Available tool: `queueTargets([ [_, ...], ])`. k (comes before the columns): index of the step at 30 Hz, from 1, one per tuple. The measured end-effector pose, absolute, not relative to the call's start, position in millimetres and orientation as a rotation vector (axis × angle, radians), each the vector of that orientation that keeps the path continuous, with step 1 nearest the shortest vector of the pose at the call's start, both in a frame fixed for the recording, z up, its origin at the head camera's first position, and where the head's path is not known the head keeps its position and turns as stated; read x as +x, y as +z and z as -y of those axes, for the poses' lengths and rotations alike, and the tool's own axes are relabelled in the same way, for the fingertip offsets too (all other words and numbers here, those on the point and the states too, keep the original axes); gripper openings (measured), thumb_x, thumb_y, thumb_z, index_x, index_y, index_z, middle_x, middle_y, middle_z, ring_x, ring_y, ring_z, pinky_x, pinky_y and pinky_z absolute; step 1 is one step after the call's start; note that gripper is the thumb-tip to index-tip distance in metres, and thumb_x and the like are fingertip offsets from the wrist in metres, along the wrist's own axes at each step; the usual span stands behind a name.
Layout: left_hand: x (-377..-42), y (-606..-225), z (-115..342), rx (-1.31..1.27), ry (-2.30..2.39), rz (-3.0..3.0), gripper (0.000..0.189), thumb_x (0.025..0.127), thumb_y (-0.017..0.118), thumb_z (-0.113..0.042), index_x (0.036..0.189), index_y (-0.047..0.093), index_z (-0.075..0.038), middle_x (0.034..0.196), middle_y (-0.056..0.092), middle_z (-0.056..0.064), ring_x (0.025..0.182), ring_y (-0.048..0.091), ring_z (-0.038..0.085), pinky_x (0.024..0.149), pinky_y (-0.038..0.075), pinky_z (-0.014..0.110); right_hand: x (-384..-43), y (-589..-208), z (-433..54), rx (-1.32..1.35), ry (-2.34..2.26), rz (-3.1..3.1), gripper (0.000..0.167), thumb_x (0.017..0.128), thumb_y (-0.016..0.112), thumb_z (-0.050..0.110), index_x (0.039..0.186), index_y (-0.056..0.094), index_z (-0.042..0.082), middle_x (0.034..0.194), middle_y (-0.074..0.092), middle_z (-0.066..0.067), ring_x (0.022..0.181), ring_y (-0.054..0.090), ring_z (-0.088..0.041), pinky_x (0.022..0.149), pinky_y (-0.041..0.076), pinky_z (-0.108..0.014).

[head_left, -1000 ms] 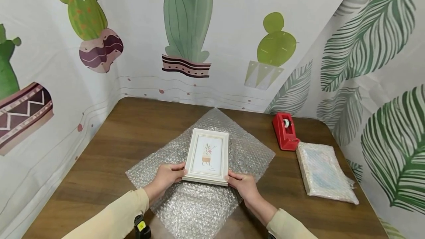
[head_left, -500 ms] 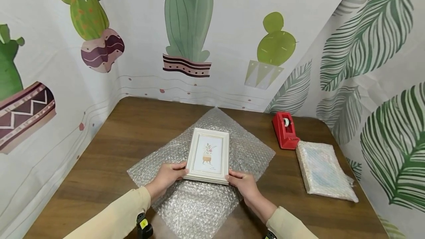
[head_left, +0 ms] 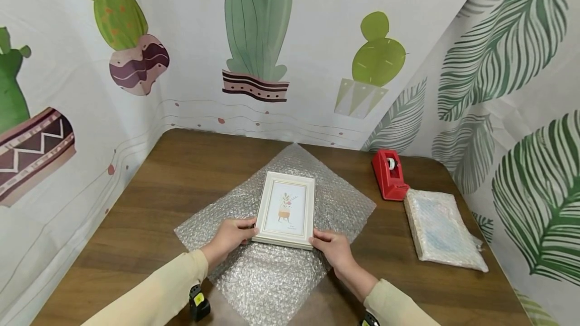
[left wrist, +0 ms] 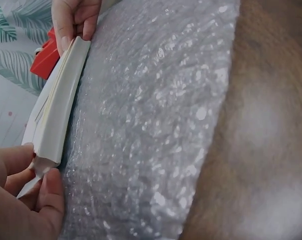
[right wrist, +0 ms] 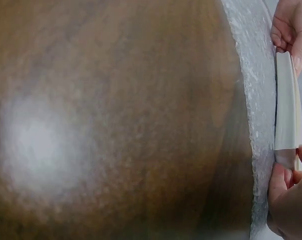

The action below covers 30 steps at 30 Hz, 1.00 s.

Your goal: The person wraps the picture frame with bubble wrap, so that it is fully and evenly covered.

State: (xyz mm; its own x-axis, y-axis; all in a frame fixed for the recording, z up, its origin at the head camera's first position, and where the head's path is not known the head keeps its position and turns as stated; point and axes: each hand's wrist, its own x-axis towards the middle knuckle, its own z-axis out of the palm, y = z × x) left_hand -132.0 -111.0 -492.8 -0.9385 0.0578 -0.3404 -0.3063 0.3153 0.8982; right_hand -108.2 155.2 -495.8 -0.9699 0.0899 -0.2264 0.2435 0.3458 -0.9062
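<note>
A white picture frame (head_left: 285, 209) with a potted-plant print lies face up over the middle of a bubble wrap sheet (head_left: 267, 283), which is turned like a diamond on the table. My left hand (head_left: 229, 238) pinches the frame's near left corner, thumb on the top face. At the near right corner my right hand (head_left: 334, 249) pinches it the same way. In the left wrist view the frame's near edge (left wrist: 65, 107) shows close over the bubble wrap, with fingertips at both ends. The right wrist view shows that edge (right wrist: 286, 105) too, held at each end.
A red tape dispenser (head_left: 389, 175) stands at the back right of the brown wooden table (head_left: 149, 205). In front of it lies a flat parcel (head_left: 444, 228) wrapped in bubble wrap. A cloth backdrop (head_left: 312, 54) printed with cacti and leaves surrounds the table's back and sides.
The frame has shifted very slightly right and away from me, with both hands still gripping its near corners. The head view has tilted a little.
</note>
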Motion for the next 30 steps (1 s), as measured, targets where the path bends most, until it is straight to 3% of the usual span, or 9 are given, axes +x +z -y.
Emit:
queueTargets([
  [3,-135.1,-490.7,113.0,-0.135,1.558,-2.345,0.044,0.092,0.073,-0.009,0.133,0.064,0.003,0.139,0.064,0.023,0.077,0.065,0.010,0.068,0.055,0.026,-108.9,-492.9,-155.7,0.294,-1.646,-2.479,0.033,0.091,0.074,0.007,0.120,0.071,-0.009,0.121,0.072,-0.026,0.111,0.068,-0.033,0.083,0.057,-0.026],
  [7,-145.5,-481.3,122.8,0.062,1.347,-2.520,0.050,0.093,0.074,-0.016,0.139,0.061,0.001,0.134,0.067,0.024,0.101,0.070,0.028,0.087,0.060,0.042,-109.8,-482.5,-160.0,0.235,-1.568,-2.488,0.036,0.094,0.070,0.011,0.124,0.069,-0.010,0.123,0.071,-0.027,0.112,0.069,-0.034,0.088,0.059,-0.036],
  [10,-158.4,-472.1,133.2,0.246,1.198,-2.622,0.058,0.095,0.072,-0.021,0.146,0.054,0.001,0.147,0.057,0.026,0.131,0.058,0.044,0.110,0.049,0.056,-108.6,-473.6,-166.5,0.074,-1.439,-2.610,0.040,0.095,0.069,0.014,0.129,0.067,-0.006,0.127,0.069,-0.027,0.117,0.066,-0.039,0.096,0.057,-0.047],
  [12,-167.5,-466.5,139.0,0.394,1.099,-2.635,0.065,0.097,0.071,-0.025,0.151,0.046,0.001,0.156,0.046,0.027,0.143,0.046,0.048,0.117,0.040,0.062,-106.4,-469.2,-170.8,-0.146,-1.284,-2.769,0.044,0.095,0.071,0.016,0.134,0.064,-0.004,0.131,0.066,-0.027,0.122,0.063,-0.043,0.101,0.054,-0.055],
  [17,-185.1,-458.9,144.8,0.678,0.814,-2.575,0.083,0.096,0.071,-0.035,0.160,0.031,-0.001,0.169,0.023,0.023,0.155,0.026,0.047,0.122,0.030,0.064,-98.4,-464.2,-175.8,-0.966,-0.559,-3.081,0.060,0.093,0.073,0.032,0.145,0.057,0.006,0.148,0.058,-0.017,0.135,0.057,-0.039,0.108,0.050,-0.057],
  [21,-194.8,-457.8,143.4,0.801,0.654,-2.554,0.094,0.090,0.077,-0.037,0.160,0.027,0.002,0.170,0.019,0.024,0.157,0.020,0.046,0.124,0.027,0.062,-89.4,-468.8,-169.3,-1.510,-0.093,-2.935,0.074,0.093,0.062,0.058,0.154,0.047,0.018,0.160,0.048,-0.007,0.146,0.049,-0.029,0.113,0.047,-0.054],
  [25,-201.0,-456.5,138.9,0.838,0.559,-2.526,0.098,0.088,0.079,-0.038,0.159,0.028,0.003,0.170,0.018,0.024,0.158,0.018,0.045,0.126,0.025,0.060,-79.9,-477.3,-161.8,-1.739,0.070,-2.694,0.083,0.094,0.051,0.071,0.160,0.036,0.025,0.167,0.037,0.001,0.154,0.038,-0.022,0.117,0.044,-0.052],
  [30,-205.4,-457.1,130.6,0.817,0.490,-2.485,0.101,0.087,0.079,-0.044,0.161,0.026,0.002,0.172,0.015,0.020,0.160,0.014,0.041,0.128,0.023,0.057,-75.2,-487.9,-160.6,-1.837,0.178,-2.524,0.083,0.096,0.045,0.072,0.164,0.027,0.026,0.170,0.032,0.006,0.157,0.033,-0.016,0.119,0.043,-0.046],
])
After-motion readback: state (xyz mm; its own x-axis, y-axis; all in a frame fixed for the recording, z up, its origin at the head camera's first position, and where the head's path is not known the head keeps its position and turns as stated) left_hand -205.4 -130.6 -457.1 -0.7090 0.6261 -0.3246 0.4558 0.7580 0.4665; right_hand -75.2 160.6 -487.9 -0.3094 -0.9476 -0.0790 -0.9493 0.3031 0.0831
